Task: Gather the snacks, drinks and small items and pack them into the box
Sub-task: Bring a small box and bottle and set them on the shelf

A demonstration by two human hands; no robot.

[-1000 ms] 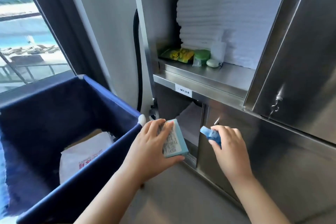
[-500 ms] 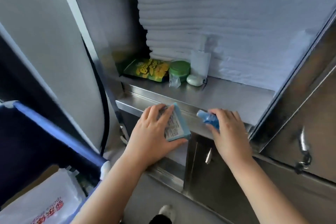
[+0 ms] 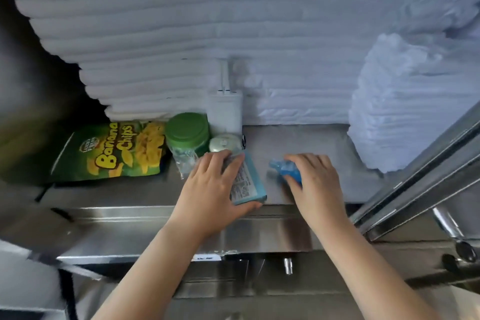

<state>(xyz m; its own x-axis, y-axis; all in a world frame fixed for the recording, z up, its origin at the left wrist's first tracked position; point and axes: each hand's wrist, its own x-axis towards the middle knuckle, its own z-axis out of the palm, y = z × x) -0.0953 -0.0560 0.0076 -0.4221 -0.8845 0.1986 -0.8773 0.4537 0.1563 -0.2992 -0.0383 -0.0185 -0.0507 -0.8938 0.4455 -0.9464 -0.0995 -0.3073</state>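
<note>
Over the steel shelf (image 3: 311, 143), left hand (image 3: 207, 189) fingers (image 3: 215, 161) curl round a blue carton (image 3: 249, 184); right hand (image 3: 317, 184) grips a blue packet (image 3: 285, 169). Gathering step, I judge; next, both need carrying to the unseen box.

1. The green foil banana chips bag (image 3: 114, 150) lies far left on the stainless steel shelf (image 3: 298, 138), with the green-lidded round jar (image 3: 187, 132) just right of it.
2. The small pale round tin (image 3: 224, 143) sits right of the jar, in front of the white rectangular plastic case (image 3: 226, 109).
3. The stack of folded white towels (image 3: 181, 34) fills the back.
4. The left hand (image 3: 213, 184) holds the flat light-blue box (image 3: 249, 182) just in front of the tin. The right hand (image 3: 317, 184), to its right, holds the small blue packet (image 3: 285, 169).
</note>
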